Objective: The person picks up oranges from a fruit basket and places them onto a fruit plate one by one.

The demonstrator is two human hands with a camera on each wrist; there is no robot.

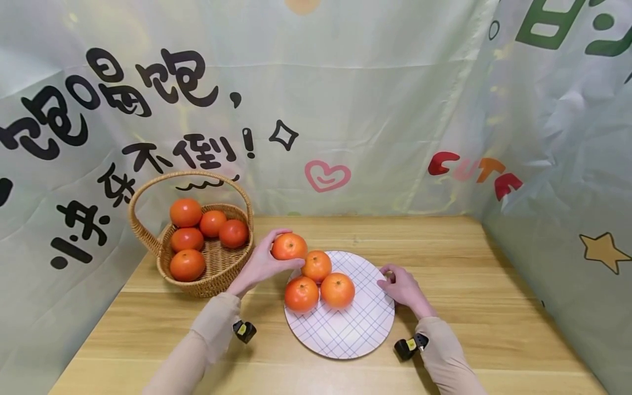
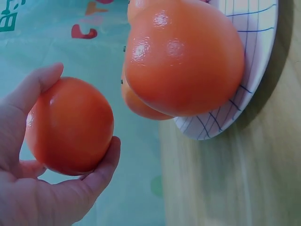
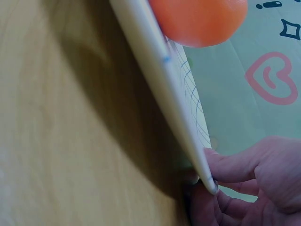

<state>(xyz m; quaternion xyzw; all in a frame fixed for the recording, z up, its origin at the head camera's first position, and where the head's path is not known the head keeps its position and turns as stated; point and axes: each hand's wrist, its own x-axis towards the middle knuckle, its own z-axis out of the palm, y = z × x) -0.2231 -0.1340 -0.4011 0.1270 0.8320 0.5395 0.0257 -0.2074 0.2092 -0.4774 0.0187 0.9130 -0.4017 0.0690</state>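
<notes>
My left hand (image 1: 264,262) grips a round, glossy orange-red fruit (image 1: 289,246) above the far left edge of a white plate with blue check lines (image 1: 360,323). In the left wrist view, thumb and fingers curve around this fruit (image 2: 73,125), apart from those on the plate. Three similar fruits sit together on the plate's left half, the nearest one (image 1: 302,294) by the rim. At the plate's right side my right hand (image 1: 402,285) pinches the rim. The right wrist view shows its thumb over the plate's edge (image 3: 207,176) and its other fingers beneath.
A wicker basket (image 1: 217,282) with a tall arched handle stands at the left on the wooden table (image 1: 444,247), holding several more fruits (image 1: 187,265). Printed cloth (image 1: 385,109) hangs behind the table and along both sides.
</notes>
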